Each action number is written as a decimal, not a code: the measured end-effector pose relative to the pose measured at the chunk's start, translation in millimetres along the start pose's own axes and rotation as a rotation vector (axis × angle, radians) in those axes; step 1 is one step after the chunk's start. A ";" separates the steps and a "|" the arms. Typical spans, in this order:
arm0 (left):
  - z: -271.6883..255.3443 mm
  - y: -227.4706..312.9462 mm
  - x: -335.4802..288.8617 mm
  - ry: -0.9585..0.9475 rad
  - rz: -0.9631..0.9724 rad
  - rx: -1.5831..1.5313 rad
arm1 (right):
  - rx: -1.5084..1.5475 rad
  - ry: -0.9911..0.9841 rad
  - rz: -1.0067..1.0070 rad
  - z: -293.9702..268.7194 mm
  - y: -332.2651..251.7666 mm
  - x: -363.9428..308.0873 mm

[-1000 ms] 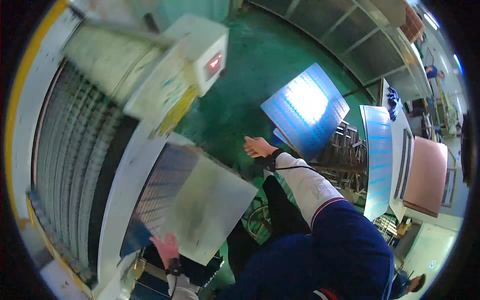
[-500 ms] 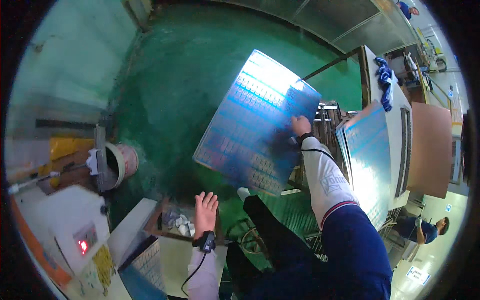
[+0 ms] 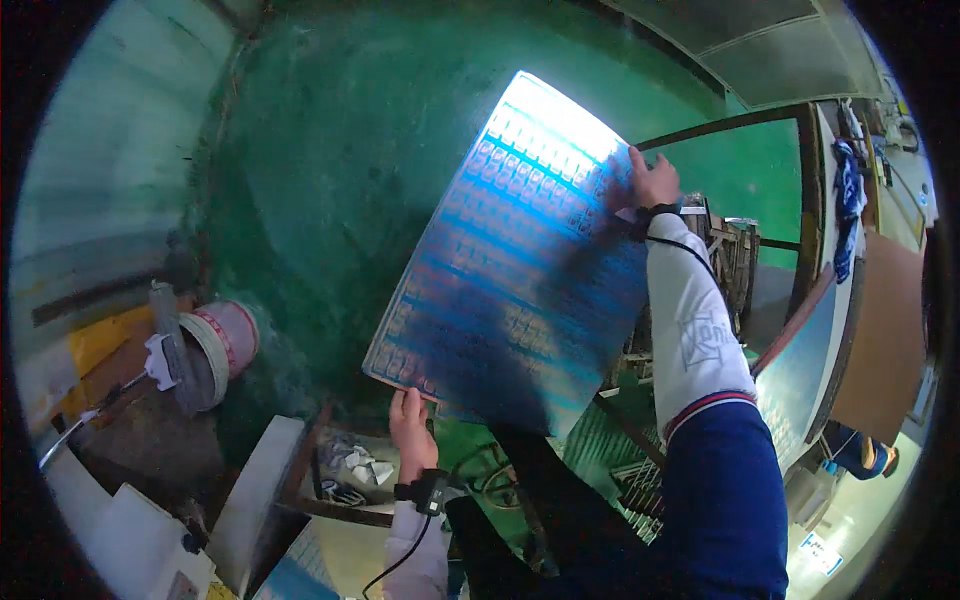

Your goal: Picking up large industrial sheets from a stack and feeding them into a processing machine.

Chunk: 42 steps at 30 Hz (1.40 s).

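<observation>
A large shiny metal sheet point(image 3: 500, 270), with blue bands and rows of small outlined shapes, hangs tilted in front of me above the green floor. My right hand point(image 3: 655, 182) grips its upper right edge, thumb and fingers closed around it. At the lower left corner, my left hand point(image 3: 412, 432) holds the bottom edge between its fingertips. Bright glare covers the sheet's far end, and a shadow darkens its middle. Both wrists wear small dark devices with cables.
A white bucket point(image 3: 205, 360) lies tipped at the left. An open box point(image 3: 350, 455) of crumpled scraps stands below my left hand. To the right are a metal rack point(image 3: 725, 270), more shiny sheets point(image 3: 805, 370), a brown board point(image 3: 880, 340) and a person point(image 3: 858, 452).
My left hand has moved up to the sheet and taken its lower corner. My right hand has shifted up and right to the sheet's edge. The view has turned slightly.
</observation>
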State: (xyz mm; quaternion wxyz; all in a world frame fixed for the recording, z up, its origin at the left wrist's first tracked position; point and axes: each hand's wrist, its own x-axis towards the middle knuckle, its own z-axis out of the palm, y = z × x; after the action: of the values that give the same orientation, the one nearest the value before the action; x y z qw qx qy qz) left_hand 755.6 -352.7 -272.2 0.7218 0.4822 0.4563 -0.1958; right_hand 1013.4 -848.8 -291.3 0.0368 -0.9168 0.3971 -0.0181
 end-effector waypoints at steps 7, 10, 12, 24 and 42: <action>3.2 -0.7 18.6 -0.082 -0.031 -0.260 | -0.057 -0.205 -0.124 2.5 11.2 9.3; -4.0 -10.9 25.2 -0.028 -0.055 -0.214 | -0.016 -0.153 -0.124 3.0 15.8 16.0; -6.5 -19.4 31.9 0.034 -0.062 -0.151 | 0.016 -0.186 -0.113 -1.7 24.6 27.3; 1.5 11.5 -6.4 0.233 -0.028 -0.142 | -0.063 -0.209 -0.186 -43.1 1.9 5.1; -180.4 81.9 -134.3 0.571 0.391 0.361 | 0.133 -0.604 -0.367 -56.4 -113.9 -144.1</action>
State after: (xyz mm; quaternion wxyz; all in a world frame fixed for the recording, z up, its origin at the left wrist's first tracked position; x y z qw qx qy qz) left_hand 662.0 -178.5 -137.5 0.4930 0.7142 0.4967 0.0103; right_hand 994.1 -669.0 -226.3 0.2084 -0.9325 0.1948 0.2214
